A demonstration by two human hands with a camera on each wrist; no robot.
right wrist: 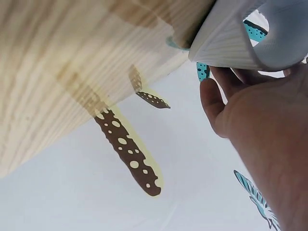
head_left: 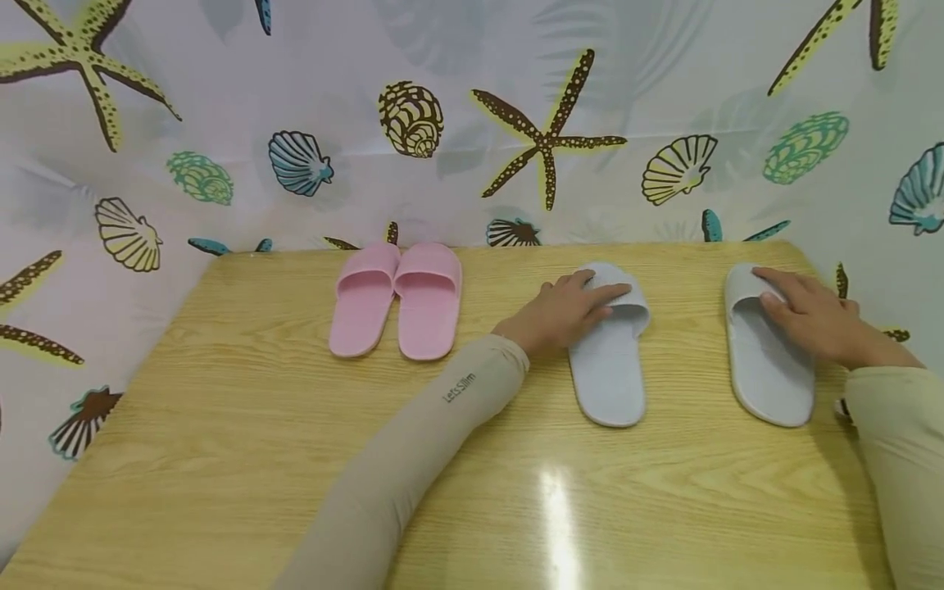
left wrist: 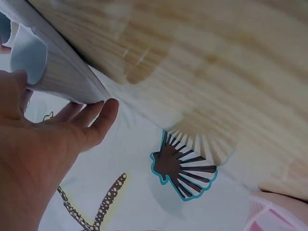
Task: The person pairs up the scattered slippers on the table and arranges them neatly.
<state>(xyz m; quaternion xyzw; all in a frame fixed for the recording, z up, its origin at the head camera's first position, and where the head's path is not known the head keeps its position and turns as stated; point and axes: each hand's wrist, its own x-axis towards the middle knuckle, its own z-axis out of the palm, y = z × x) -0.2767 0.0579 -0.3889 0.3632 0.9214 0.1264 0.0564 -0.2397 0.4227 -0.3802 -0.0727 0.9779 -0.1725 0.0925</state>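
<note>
Grey slippers [head_left: 610,377] pointed lengthwise at the table's [head_left: 258,426] far edge beneath left hand [head_left: 562,313] and right hand [head_left: 817,324], fingers apart.

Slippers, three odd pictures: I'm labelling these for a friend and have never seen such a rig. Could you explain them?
No machine here: the left grip and right grip are a person's bare hands. The widest picture comes from a camera on the head; the other two come from cameras on each wrist. On the table lie two pink slippers, side by side, with a printed cloth behind. The left grip touches the left white slipper, the right grip the right white slipper; neither slipper looks lifted, and whether either is firmly held is unclear.
</note>
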